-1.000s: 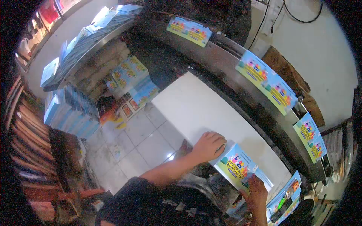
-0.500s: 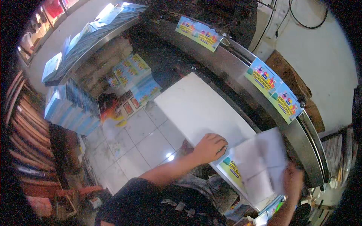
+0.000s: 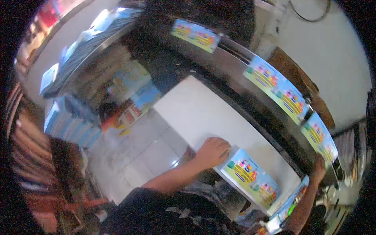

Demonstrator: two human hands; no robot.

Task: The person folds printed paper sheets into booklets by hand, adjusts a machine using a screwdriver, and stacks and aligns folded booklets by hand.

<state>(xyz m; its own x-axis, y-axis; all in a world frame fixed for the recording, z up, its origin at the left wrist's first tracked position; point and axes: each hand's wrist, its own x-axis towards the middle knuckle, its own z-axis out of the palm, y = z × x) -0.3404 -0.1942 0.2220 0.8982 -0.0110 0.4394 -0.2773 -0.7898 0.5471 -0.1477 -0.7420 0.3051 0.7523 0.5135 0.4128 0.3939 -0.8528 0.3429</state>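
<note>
My left hand (image 3: 213, 152) lies on the near edge of a white tabletop (image 3: 211, 113), fingers loosely bent and nothing seen in them. Right beside its fingertips is a stack of printed booklet covers (image 3: 250, 176), blue and yellow-green with cartoon figures. Over at the right, my right hand (image 3: 319, 169) has its fingers at the lower end of a printed cover sheet (image 3: 320, 137). That sheet lies against a long curved-looking metal rail (image 3: 231, 64); the fingertips are partly hidden.
More printed covers (image 3: 276, 88) hang along the rail, another cover sheet (image 3: 196, 35) farther up. Bundled booklets (image 3: 72, 121) are piled at the left, with printed stacks (image 3: 135, 84) on the tiled floor (image 3: 145, 156). A colourful sheet (image 3: 290, 203) sits by my right forearm.
The blurred sheet that was lifted over the stack is now against the rail's right end, carried there by my right hand. The stack's printed top shows. My left hand has barely shifted.
</note>
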